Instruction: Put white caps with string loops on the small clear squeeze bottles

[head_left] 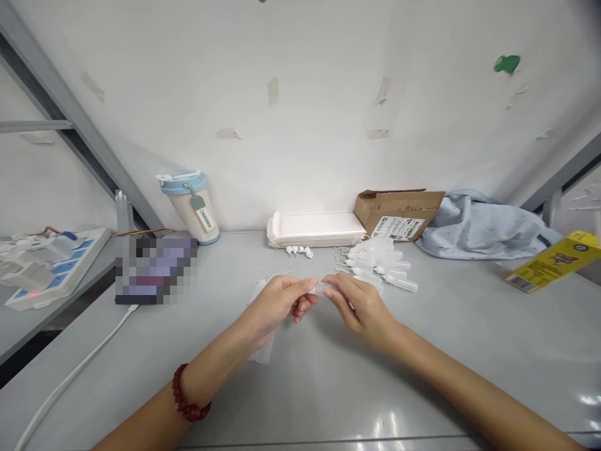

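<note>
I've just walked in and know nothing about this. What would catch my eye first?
Probably the left hand and right hand mid-picture, with a small translucent piece pinched between them. Just beyond the right hand lies a pile of translucent tubes. The bright yellow box at the far right also stands out against the gray table.

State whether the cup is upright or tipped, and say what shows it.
Upright: the cup stands with its base on the table and its blue lid at the top.
</note>
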